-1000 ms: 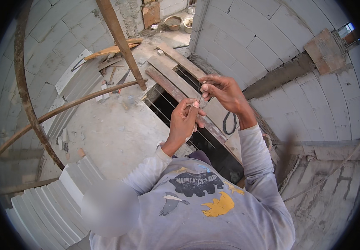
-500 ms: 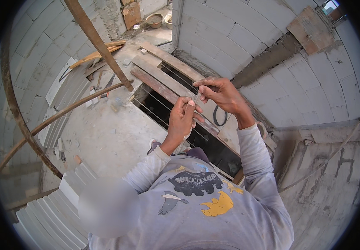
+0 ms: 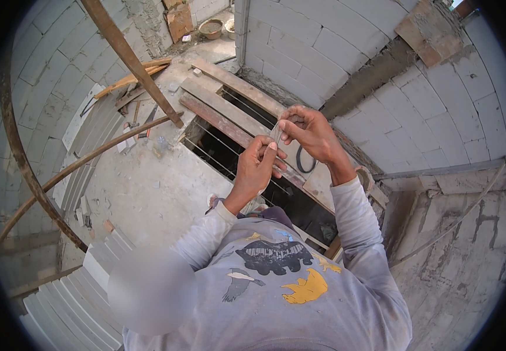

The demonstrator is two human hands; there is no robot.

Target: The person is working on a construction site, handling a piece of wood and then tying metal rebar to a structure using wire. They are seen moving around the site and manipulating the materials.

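Observation:
A thin bundle of wire (image 3: 277,134) stretches between my two hands above the boards. My left hand (image 3: 256,167) is closed, pinching the lower end of the wire between thumb and fingers. Just up and to the right, my right hand (image 3: 311,137) pinches the upper end with bent fingers. How many strands there are is too fine to tell. Below my right hand, a dark coil (image 3: 306,160) lies on a board. Wooden planks (image 3: 224,120) bridge a dark floor opening (image 3: 207,142) crossed by thin steel bars.
A slanting timber pole (image 3: 127,55) and curved poles (image 3: 98,153) stand on the left. Beside them are a hammer (image 3: 136,111) and corrugated sheets (image 3: 80,301). Pale block walls (image 3: 305,50) rise ahead and right. Two tubs (image 3: 211,29) sit at the far end.
My right hand has turned slightly and its fingers have curled in closer around the wire's upper end. The left hand stays nearly in place. The view has shifted a little.

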